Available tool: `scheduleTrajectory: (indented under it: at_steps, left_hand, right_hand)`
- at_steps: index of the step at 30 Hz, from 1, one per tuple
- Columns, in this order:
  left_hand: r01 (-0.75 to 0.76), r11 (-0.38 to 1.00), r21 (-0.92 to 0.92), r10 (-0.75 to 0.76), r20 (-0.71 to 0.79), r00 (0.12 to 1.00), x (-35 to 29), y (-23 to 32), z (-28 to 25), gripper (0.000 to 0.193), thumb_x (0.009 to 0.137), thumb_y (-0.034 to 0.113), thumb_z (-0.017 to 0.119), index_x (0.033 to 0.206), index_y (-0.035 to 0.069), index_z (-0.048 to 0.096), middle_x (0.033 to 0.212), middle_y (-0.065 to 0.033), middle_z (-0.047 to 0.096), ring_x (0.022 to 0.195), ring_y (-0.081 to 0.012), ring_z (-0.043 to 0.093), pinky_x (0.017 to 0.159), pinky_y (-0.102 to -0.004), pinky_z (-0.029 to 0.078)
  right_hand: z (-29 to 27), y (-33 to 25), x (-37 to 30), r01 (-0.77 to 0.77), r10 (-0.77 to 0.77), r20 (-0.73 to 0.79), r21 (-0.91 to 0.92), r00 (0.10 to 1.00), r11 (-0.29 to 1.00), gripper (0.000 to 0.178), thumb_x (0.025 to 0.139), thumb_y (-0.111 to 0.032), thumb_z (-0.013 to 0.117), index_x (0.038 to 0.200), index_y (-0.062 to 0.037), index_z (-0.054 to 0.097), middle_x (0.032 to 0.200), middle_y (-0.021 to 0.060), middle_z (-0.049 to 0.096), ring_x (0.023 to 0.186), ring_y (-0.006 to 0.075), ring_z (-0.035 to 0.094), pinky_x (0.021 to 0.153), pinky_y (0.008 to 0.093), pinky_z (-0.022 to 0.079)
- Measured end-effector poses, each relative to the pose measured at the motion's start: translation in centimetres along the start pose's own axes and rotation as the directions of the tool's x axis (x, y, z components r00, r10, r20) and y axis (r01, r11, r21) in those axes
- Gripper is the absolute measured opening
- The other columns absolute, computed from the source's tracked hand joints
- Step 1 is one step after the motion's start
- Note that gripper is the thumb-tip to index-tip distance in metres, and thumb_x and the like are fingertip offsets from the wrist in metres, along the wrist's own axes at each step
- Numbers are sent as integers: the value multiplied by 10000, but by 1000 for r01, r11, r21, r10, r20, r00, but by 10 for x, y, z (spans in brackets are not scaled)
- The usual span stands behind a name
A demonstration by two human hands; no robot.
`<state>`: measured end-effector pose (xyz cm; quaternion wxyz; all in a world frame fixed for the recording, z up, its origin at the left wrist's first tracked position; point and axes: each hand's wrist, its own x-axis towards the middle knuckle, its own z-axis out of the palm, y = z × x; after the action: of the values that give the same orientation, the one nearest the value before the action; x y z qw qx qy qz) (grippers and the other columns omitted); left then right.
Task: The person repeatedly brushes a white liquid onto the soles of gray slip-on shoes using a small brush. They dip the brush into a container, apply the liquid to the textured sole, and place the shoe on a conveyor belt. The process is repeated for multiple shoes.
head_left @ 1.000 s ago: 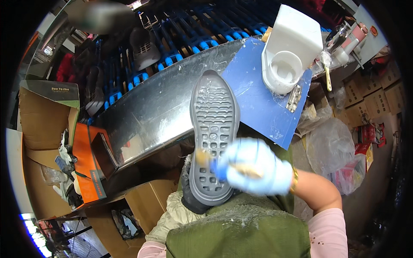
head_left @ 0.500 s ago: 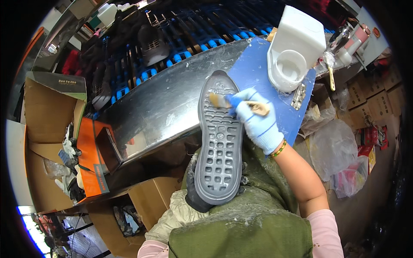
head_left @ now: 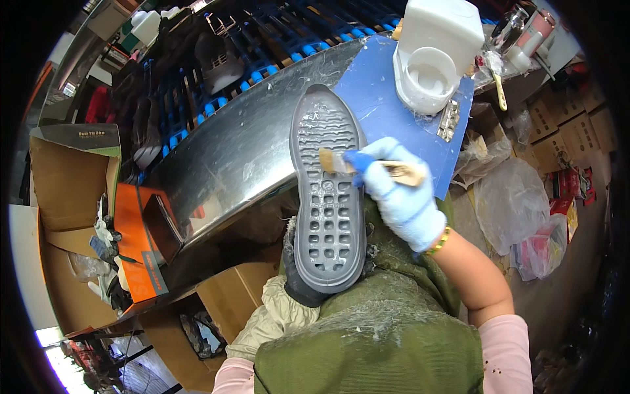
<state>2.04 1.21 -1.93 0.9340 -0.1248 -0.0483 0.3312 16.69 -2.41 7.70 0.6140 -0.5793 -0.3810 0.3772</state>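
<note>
A grey rubber shoe sole points away from me, its ridged and pitted inner face up. My left hand, in a dark glove, grips it from underneath at the heel end, mostly hidden by the sole. My right hand, in a light blue glove, is shut on a small wooden-handled brush. The bristles touch the sole's forward half, left of my right hand. I wear a green apron smeared with dried glue.
A white glue pot stands on a blue mat beyond the sole. A curved metal conveyor edge runs across in front. An orange shoe box and cardboard boxes lie left; plastic bags lie right.
My right hand swept the brush from the heel end up to the toe end, then came back down to the sole's forward half. The sole shifted slightly left.
</note>
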Motion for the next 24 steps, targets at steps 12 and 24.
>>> scheduleTrajectory:
  at_steps: [12, 24]
  left_hand:
    - [-18, 736, 677, -11, 39, 999, -7, 8, 2, 542, 1023, 283, 650, 1473, 33, 484, 1195, -130, 680, 1005, -154, 673, 889, -311, 605]
    - [193, 976, 97, -154, -310, 938, -3, 22, 14, 682, 1002, 489, 558, 1480, 9, 478, 1344, -258, 623, 1121, -428, 689, 922, -578, 608]
  right_hand:
    - [1, -18, -64, -140, 28, 331, 319, 943, 937, 157, 946, -113, 706, 1023, 21, 733, 977, 98, 755, 823, 144, 704, 752, 308, 572]
    - [-149, -25, 87, 188, -248, -334, -202, 909, 961, 239, 1025, -258, 642, 1021, -42, 744, 812, 11, 713, 664, 42, 624, 590, 182, 463]
